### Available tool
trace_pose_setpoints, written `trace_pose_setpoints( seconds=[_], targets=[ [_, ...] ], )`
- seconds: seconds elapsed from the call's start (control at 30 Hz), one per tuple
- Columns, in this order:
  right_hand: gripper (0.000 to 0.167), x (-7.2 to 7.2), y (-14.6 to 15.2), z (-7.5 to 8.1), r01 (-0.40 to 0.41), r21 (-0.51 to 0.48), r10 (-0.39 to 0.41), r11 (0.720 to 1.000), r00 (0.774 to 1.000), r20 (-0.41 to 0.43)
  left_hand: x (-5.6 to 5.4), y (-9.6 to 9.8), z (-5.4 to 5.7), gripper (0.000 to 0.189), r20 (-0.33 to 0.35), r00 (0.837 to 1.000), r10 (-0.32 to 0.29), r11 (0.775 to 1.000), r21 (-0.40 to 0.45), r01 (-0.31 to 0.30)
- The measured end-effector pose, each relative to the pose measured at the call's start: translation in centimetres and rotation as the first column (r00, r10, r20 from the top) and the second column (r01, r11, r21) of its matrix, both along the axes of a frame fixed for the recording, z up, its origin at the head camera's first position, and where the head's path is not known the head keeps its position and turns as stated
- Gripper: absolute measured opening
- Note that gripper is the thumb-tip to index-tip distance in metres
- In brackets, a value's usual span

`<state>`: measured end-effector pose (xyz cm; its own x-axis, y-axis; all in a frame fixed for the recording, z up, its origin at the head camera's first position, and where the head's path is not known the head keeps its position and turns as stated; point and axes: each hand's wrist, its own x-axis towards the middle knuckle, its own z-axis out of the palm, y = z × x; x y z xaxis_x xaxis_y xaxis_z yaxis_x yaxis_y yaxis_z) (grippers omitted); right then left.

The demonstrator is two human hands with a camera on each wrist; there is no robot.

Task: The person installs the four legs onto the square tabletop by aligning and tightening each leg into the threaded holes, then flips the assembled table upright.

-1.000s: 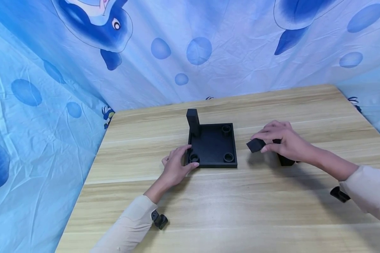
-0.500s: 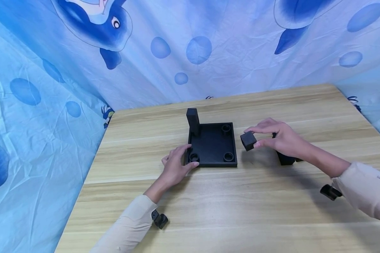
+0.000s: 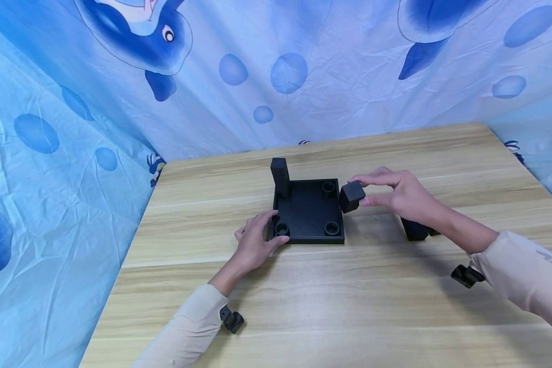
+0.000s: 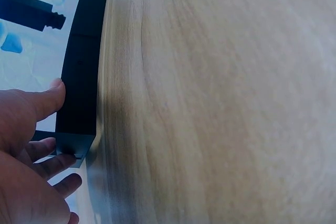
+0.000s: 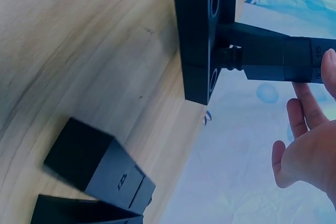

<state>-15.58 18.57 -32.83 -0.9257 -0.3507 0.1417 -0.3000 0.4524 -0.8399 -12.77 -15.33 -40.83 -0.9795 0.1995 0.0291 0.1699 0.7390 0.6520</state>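
A black square base (image 3: 307, 209) with raised rims and round corner sockets lies on the table. One black square leg (image 3: 280, 176) stands upright in its far left corner. My left hand (image 3: 256, 243) grips the near left corner, thumb at the front edge and fingers at the left side. In my right hand (image 3: 397, 191), a second black leg (image 3: 351, 197) is pinched between thumb and fingers, just above the base's right edge. The right wrist view shows the narrow threaded end (image 5: 230, 57) of this leg pointing toward the base.
Two more black pieces lie on the table under the right forearm; one is a square leg (image 5: 105, 163), and beside it is another piece (image 5: 79, 211). The wooden table (image 3: 326, 301) backs onto a blue curtain (image 3: 331, 102) with sea-animal prints.
My right hand has moved left with the leg, from near the loose pieces to the base's right edge, and the leg has turned more upright. The left hand and base have stayed put.
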Motion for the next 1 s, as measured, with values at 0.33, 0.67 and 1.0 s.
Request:
trace_pose_setpoints(
  seconds=[0.33,0.67,1.0],
  targets=[
    [0.047,-0.8,-1.2,0.7,0.055,-0.064,-0.049,0.996,0.995,0.086,0.0,0.0,0.1,0.067,0.015,1.000,-0.006,1.000,-0.002,0.006],
    [0.057,-2.6,-1.8,1.1,0.134,-0.130,-0.107,0.982,0.975,0.196,0.0,0.0,0.3,0.067,-0.001,1.000,-0.009,1.000,0.009,0.009],
    [0.057,-4.4,-3.1,0.4,0.184,-0.176,-0.149,0.967,0.969,0.196,0.1,0.0,0.1,0.066,-0.001,1.000,-0.006,1.000,0.009,0.006]
  ],
)
